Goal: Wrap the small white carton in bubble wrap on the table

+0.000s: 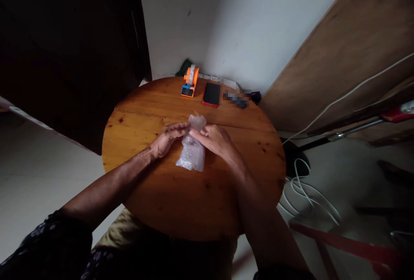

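A bundle of clear bubble wrap lies upright in my view on the round wooden table, its crumpled loose end pointing away from me. From the left, my left hand presses its fingertips against the upper part of the wrap. My right hand closes on the same part from the other side, thumb laid across the plastic and fingers curled. Both hands hold the wrap between them. Whatever the wrap may contain cannot be made out.
Toward the table's far edge stand an orange and blue tape dispenser, a red-edged phone and a dark, pixelated item. A white wall rises behind. White cable coils on the floor at right, near a red bar.
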